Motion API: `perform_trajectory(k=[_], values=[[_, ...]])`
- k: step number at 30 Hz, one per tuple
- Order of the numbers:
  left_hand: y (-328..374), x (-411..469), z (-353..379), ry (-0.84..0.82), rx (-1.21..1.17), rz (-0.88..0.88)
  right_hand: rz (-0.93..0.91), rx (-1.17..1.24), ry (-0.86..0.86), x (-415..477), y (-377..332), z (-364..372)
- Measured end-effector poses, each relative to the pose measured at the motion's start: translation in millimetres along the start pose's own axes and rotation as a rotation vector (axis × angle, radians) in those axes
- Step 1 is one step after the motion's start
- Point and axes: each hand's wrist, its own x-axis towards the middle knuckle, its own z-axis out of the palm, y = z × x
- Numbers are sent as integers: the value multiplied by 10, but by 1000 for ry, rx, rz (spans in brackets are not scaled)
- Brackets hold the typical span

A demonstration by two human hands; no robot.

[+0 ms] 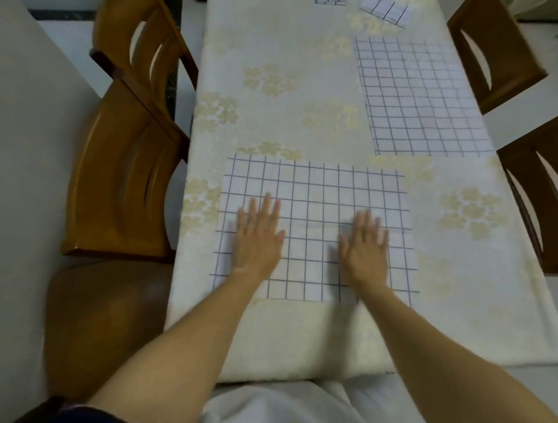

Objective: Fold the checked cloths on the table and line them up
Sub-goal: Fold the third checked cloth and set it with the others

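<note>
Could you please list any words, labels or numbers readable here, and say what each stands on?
None: no text is readable.
The near checked cloth under the left hand and right hand, the spread cloth beyond it, the folded cloth, the cut-off cloth and the flowered tablecloth carry only patterns.

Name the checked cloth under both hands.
The nearest cloth: left hand and right hand lie flat on it. The far spread cloth and folded cloths are untouched.

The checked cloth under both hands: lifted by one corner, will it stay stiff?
Probably droops: the checked cloth lies thin and flat on the table. It looks light, so the flat left hand and right hand might slide it.
</note>
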Motion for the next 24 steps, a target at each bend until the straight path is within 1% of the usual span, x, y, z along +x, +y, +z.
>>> perform_trajectory(k=[2,3,4,5,8,12,14,16,17,18,19,21,22,24], values=[[300,-190,116,-15,-20,73,-194,22,-5,-253,-456,262],[366,-285,191,-53,-8,84,-241,23,-13,-399,-581,395],[356,-370,269,-98,4,88,-242,20,-21,-526,-615,495],[289,-441,319,-125,9,86,-217,7,-20,-623,-563,541],[-36,-508,303,-105,5,80,-156,-29,0,-658,-180,409],[-483,-484,286,-51,-14,-52,60,-3,-2,-609,563,202],[-645,-475,283,-46,-56,-100,140,-5,-36,-591,902,125],[-709,-476,269,-49,-50,-133,171,-7,-81,-523,1082,58],[-694,-464,261,-44,-37,-140,191,0,-70,-468,1104,47],[-650,-431,218,-30,-41,-138,218,20,-8,-411,1082,41],[-581,-370,168,-10,-68,-121,247,42,92,-362,1039,42],[-363,-174,40,14,-128,-21,319,101,268,-267,892,22],[-232,-38,-13,10,-139,49,368,134,298,-205,823,-12],[29,271,-77,-29,-129,157,439,175,287,-59,739,-99]])
